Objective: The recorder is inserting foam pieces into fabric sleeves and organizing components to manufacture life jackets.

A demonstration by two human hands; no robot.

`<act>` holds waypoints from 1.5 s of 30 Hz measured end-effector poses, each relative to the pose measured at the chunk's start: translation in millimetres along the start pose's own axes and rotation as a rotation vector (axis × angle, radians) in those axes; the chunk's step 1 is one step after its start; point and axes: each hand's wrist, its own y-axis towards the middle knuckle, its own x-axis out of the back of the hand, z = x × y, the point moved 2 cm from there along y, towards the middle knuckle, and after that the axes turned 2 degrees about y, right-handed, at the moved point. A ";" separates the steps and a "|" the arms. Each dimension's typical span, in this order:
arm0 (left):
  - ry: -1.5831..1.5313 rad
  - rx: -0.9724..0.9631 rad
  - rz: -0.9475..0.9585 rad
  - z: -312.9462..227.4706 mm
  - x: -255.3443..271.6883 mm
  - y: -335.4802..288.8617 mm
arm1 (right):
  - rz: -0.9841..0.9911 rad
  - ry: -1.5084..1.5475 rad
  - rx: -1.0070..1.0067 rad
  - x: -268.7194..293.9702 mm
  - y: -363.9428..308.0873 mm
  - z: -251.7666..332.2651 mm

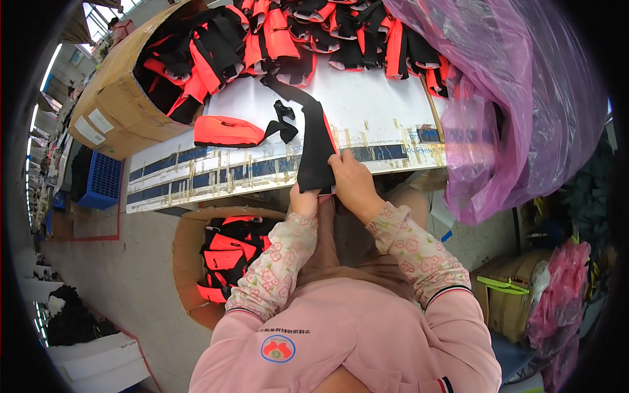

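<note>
A long black fabric pouch with a coral edge [316, 150] and a strap at its far end lies over the table's front edge. My left hand [304, 202] is at its near end, holding it from below, with the fingers hidden by the cloth. On the pouch's right edge, my right hand [354, 182] is closed, thumb and fingers pinching the fabric. To the left on the table lies a coral zippered pouch [227, 131], and its black strap with a buckle [282, 128] stretches toward the piece I hold.
Many similar black and coral pouches [275, 36] are heaped along the table's far side, some in a cardboard box [111, 105]. Translucent purple plastic [485, 131] drapes over the right side. Below the white table [242, 98], another open carton [187, 262] holds more pouches.
</note>
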 end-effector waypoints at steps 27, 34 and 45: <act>0.075 0.141 0.074 28.1 -10.9 3.3 | -0.122 0.041 0.255 -14.9 59.9 41.5; 0.100 0.169 0.117 21.5 -10.4 -2.9 | -0.008 -0.173 0.210 -42.6 40.7 -32.9; -0.070 0.238 0.059 26.2 -11.3 0.1 | -0.029 0.351 0.103 -0.2 66.5 -48.1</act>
